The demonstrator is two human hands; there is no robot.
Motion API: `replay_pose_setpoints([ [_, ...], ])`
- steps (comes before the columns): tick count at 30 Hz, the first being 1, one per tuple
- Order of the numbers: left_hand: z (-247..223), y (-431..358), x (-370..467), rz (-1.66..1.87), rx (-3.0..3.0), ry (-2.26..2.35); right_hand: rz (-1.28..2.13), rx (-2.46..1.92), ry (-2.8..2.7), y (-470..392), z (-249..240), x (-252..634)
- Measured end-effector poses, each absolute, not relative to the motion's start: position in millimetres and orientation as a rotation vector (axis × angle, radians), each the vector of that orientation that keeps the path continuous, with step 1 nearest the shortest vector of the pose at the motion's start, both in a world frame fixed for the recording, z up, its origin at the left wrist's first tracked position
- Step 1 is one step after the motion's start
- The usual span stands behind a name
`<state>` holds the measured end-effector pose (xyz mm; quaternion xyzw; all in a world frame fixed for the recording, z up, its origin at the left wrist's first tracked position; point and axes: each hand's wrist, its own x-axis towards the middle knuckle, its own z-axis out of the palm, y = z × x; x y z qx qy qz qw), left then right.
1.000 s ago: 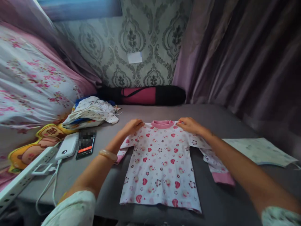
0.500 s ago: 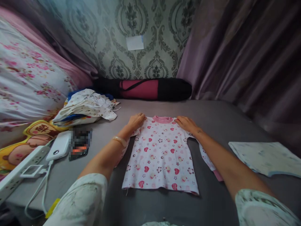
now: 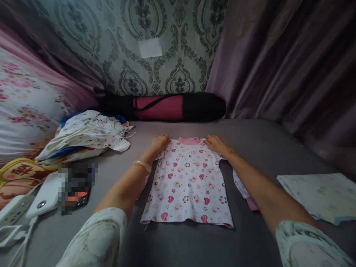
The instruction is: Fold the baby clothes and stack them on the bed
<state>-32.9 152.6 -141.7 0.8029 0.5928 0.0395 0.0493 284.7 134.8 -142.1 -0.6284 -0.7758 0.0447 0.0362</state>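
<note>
A child's long-sleeved shirt [image 3: 189,181], white with red hearts, flowers and a pink collar, lies spread on the grey bed surface with its hem toward me. My left hand [image 3: 160,143] is closed on the shirt's left shoulder, fingertips at the seam. At the opposite shoulder, beside the collar, my right hand [image 3: 217,144] also has its fingers closed on the fabric. Both forearms reach over the sleeves and partly hide them; one pink cuff [image 3: 252,204] shows beside my right forearm.
A heap of clothes [image 3: 86,137] lies at the left, near a phone [image 3: 80,198], a white power bank [image 3: 47,194] and a power strip [image 3: 16,211] with cables. Folded pale cloth [image 3: 319,194] rests at right. A black and pink long bag [image 3: 164,107] lies along the wall.
The camera view has turned slightly, so the things at the left appear further left and lower. Both hands stay at the shirt's shoulders, and the shirt lies much as before.
</note>
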Motion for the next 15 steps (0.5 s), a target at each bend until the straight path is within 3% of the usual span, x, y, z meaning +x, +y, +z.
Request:
replay_pose_setpoints([
  [7,-140.5,161.7,-6.4,0.196,2.338,1.674,0.215,-1.831,-2.325,138.8,-146.8,250.4],
  [15,-160.0,162.6,6.2,0.441,2.288,1.761,0.063,-1.877,-2.131,135.6,-165.2,225.9],
])
